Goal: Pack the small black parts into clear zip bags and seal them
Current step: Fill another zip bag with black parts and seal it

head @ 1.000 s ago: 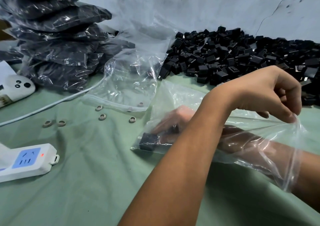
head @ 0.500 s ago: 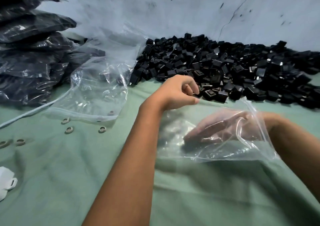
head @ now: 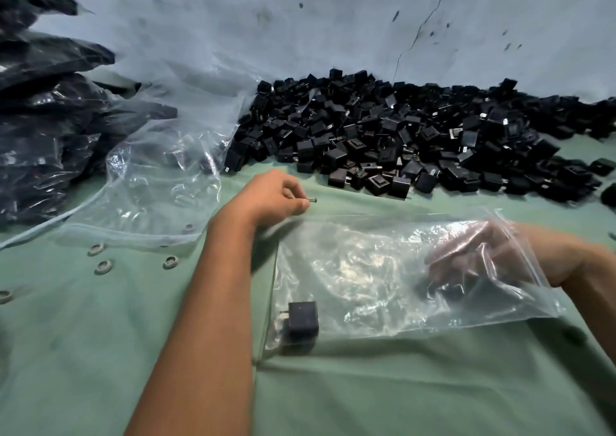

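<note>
a clear zip bag (head: 383, 279) lay flat on the green cloth (head: 100, 352), with one black part (head: 302, 315) inside near its closed bottom corner. the right hand (head: 480, 262) was inside the bag's open end, fingers curled, though through the crumpled plastic i could not tell if it held anything. the left hand (head: 270, 198) rested at the bag's far corner, pinching a small metal pin (head: 311, 200) between thumb and finger. beyond lay the big pile of black parts (head: 416, 142) against the wall. to the left sat empty clear bags (head: 160, 175), stacked filled bags (head: 43, 118), and a few small rings (head: 103, 267).
</note>
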### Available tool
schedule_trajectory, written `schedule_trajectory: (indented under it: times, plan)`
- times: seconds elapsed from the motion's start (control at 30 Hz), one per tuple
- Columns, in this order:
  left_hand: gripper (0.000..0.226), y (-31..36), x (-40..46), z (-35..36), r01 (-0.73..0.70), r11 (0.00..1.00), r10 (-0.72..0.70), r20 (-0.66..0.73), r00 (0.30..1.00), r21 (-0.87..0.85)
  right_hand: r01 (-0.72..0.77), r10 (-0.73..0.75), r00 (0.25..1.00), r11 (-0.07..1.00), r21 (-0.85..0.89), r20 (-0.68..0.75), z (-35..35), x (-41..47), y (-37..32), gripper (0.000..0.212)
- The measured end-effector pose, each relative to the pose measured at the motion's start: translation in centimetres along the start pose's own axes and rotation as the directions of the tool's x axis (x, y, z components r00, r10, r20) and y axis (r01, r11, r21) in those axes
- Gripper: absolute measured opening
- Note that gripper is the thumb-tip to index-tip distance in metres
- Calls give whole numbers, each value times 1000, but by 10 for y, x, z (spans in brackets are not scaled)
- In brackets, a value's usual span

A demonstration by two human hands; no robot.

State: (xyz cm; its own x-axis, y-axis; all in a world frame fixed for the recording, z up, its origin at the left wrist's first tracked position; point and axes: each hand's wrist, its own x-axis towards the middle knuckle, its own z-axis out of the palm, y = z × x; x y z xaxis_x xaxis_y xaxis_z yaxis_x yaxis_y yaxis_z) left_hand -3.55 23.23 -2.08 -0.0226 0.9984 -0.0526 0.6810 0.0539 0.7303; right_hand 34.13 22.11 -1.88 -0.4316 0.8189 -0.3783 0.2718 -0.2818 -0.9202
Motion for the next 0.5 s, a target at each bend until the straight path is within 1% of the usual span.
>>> schedule_trajectory:
  times: [0.03,0.13,0.2,0.23,0.27,0.3,0.33,0.37,0.4,0.43,0.5]
  plan:
    - [11,0,-3,-6,7,1000,-9,46,999,24,-8,8,1000,1000,10,-1,-3,-3,0,28]
    - [7,1,-11,-21,64,991,-83,165,983,115,-2,2,1000,996,-87,3,0,1,2,34]
    - [12,1,-13,-27,91,976,-126,172,977,197,-5,6,1000,999,-54,19,1,6,4,39]
    - [14,1,-14,-29,100,972,-134,154,979,211,-7,8,999,1000,-12,34,3,6,3,39]
    - [16,1,-15,-31,112,972,-140,129,982,204,16,-14,997,1000,-18,81,7,6,-1,37]
    - [17,0,-16,-32,127,975,-147,101,984,185,77,-56,978,992,-97,200,11,5,-7,34]
    - [18,-1,-16,-34,144,976,-157,71,985,162,177,-103,941,961,-210,324,18,5,-14,31]
    - [18,-3,-16,-35,166,976,-173,38,984,144,269,-130,893,922,-279,431,22,7,-18,29]
    - [19,-6,-16,-36,190,973,-191,-3,982,128,317,-146,869,898,-306,474,25,10,-19,29]
    - [21,-8,-16,-37,213,971,-208,-50,977,113,329,-164,868,896,-297,469,26,12,-19,28]
    - [25,-12,-14,-37,251,964,-237,-147,960,89,302,-187,904,916,-263,385,24,14,-15,25]
